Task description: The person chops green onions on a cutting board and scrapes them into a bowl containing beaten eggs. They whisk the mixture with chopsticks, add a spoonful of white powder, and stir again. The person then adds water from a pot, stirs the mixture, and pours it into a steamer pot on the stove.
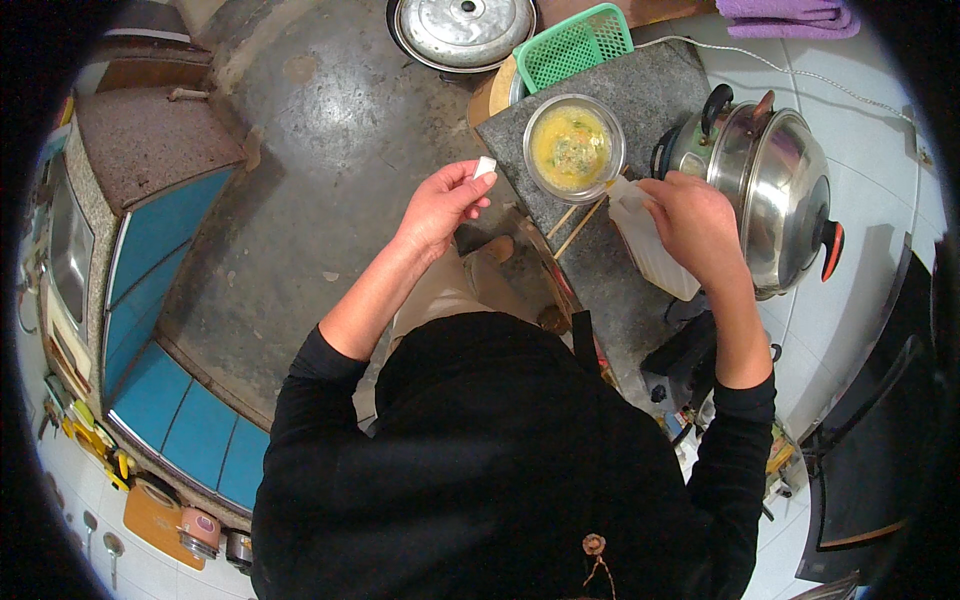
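My left hand (448,202) pinches a small white piece (485,166), possibly a cap, between thumb and fingers, over the floor just left of the stone counter (592,277). A translucent ribbed plastic bottle (651,244) is gripped near its upper end by my right hand (694,217). That end points at the rim of a round bowl (529,161), and whether anything flows out cannot be seen. Inside the bowl is a yellow liquid (571,146) with green bits, resembling beaten egg. Two wooden chopsticks (577,231) lie on the counter beside the bowl, partly hidden.
A lidded steel steamer pot (784,195) stands close to the right of my right hand. Behind the bowl sit a green plastic basket (577,49) and a large metal lid (465,30). A white cord (750,60) runs along the tiled wall; blue cabinets (161,262) line the left.
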{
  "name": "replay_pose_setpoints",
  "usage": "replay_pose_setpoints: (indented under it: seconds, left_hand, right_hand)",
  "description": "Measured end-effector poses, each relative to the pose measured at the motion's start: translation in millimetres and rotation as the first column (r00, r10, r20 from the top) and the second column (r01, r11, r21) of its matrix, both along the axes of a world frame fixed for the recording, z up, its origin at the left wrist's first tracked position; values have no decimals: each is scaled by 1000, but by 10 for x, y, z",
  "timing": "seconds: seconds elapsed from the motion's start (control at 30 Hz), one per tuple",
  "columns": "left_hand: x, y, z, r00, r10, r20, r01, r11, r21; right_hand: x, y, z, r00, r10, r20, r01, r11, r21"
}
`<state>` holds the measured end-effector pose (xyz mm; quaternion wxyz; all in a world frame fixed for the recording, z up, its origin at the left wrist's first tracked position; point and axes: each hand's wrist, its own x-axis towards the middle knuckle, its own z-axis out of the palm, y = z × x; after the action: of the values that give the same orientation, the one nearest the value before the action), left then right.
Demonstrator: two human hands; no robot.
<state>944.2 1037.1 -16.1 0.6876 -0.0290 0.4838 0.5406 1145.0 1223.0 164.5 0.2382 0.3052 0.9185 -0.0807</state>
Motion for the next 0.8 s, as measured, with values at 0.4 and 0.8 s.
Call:
replay_pose_setpoints:
  seconds: [0.4,0.8]
  left_hand:
    - [-22,14,17,1000,-11,-3,11,1000,12]
    - [-32,29,62,1000,-13,0,13,1000,11]
  right_hand:
    - [-27,8,18,1000,0,2,0,1000,8]
    - [-34,19,27,1000,-3,30,3,1000,-1]
